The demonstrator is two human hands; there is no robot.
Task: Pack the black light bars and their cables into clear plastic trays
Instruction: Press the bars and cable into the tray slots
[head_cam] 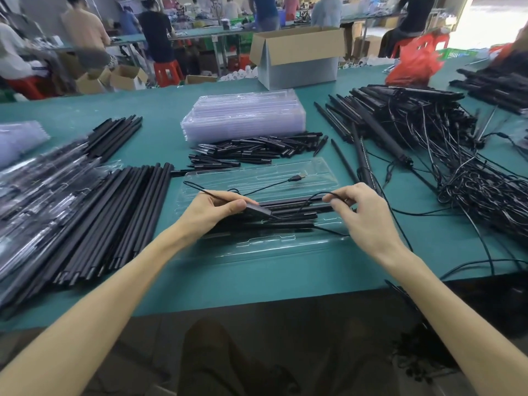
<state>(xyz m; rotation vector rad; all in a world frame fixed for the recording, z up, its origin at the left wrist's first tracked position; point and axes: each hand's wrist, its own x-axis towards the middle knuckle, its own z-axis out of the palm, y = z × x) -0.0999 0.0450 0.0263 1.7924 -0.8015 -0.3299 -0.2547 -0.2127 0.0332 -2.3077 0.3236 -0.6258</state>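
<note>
Both forearms reach in from the near edge. The left hand point(220, 208) pinches a thin black cable point(265, 187) against what looks like a flat black controller, and the right hand point(363, 215) pinches another loop of it. Beneath them, black light bars point(300, 208) lie in 1 open clear tray point(257, 247) on the green table point(285, 281). Spare trays point(243, 115) are stacked behind.

Left arm: bare, crossing the tabletop's near edge, angled inward.
Left hand point(220, 207): fingers curled, thumb on top, pinching the cable point(297, 177).
Right arm: bare, angled inward.
Right hand point(365, 215): thumb and forefinger pinching the same cable, other fingers loosely curled.
</note>
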